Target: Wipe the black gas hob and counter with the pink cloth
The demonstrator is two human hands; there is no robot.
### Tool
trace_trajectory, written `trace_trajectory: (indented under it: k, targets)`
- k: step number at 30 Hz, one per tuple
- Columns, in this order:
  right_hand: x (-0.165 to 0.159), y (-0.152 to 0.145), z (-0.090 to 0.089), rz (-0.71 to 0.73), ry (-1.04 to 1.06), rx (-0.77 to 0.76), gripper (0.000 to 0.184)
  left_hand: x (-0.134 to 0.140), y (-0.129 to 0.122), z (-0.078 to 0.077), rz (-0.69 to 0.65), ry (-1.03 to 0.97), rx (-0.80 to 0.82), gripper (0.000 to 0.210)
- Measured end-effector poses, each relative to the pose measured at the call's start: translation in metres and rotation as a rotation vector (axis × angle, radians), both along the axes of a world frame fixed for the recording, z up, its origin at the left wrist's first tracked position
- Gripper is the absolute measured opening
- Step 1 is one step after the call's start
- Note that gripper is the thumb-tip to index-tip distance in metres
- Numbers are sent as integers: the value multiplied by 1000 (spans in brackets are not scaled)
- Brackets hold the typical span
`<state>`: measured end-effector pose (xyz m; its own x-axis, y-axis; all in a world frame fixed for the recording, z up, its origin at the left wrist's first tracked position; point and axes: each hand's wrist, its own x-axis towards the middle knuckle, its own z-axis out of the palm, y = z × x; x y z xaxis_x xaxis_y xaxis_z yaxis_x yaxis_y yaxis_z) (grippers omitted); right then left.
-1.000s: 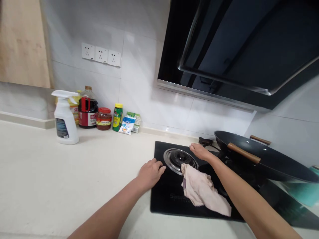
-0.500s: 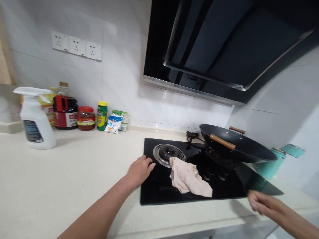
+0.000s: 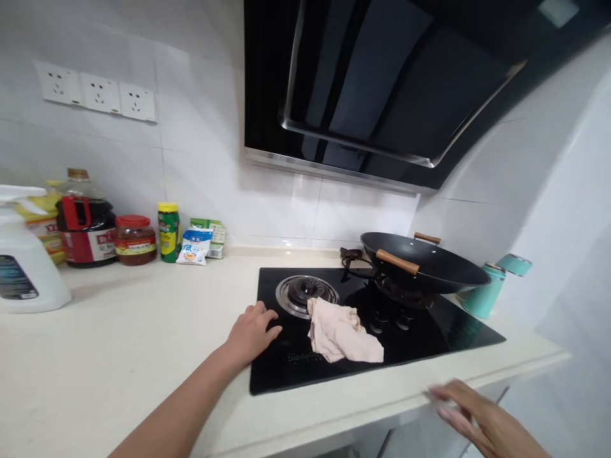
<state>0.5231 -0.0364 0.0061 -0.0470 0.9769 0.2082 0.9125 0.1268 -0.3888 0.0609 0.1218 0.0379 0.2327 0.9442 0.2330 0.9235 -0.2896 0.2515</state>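
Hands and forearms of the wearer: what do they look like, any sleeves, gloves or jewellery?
The left hand and left forearm are bare, with no glove, watch or sleeve in view. The right hand is gloveless too, but blurred, so finer details are unclear.

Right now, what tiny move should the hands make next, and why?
Perhaps the right hand should reach for the pale cloth: it lies crumpled on the black stovetop, one end at the burner, and neither hand holds it. The left hand rests at the stovetop's left edge; the right, though blurred, looks empty.
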Motion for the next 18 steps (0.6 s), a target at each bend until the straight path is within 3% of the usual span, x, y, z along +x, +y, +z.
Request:
trace_trajectory:
  k: [3, 5, 7, 9, 13, 16, 18]
  targets:
    - [-75, 49, 43, 144, -48, 71, 50, -4, 2, -2, -25, -32, -8, 37]
    - [-128, 82, 62, 202, -140, 137, 51, -6, 3, -3, -35, -41, -1, 37]
    - [-173, 110, 67, 221, -233, 93, 48, -8, 5, -6, -46, -46, 14, 37]
    - [-205, 131, 61, 244, -327, 27, 42, -9, 6, -8, -52, -51, 29, 36]
    - [-219, 146, 49, 479, -345, 42, 36, -9, 9, -11, -55, -52, 57, 34]
    - [-197, 151, 61, 654, -304, -56, 41, -10, 10, -13, -54, -59, 64, 34]
    - [-176, 160, 74, 662, -314, -146, 43, -10, 9, -13, -53, -71, 56, 34]
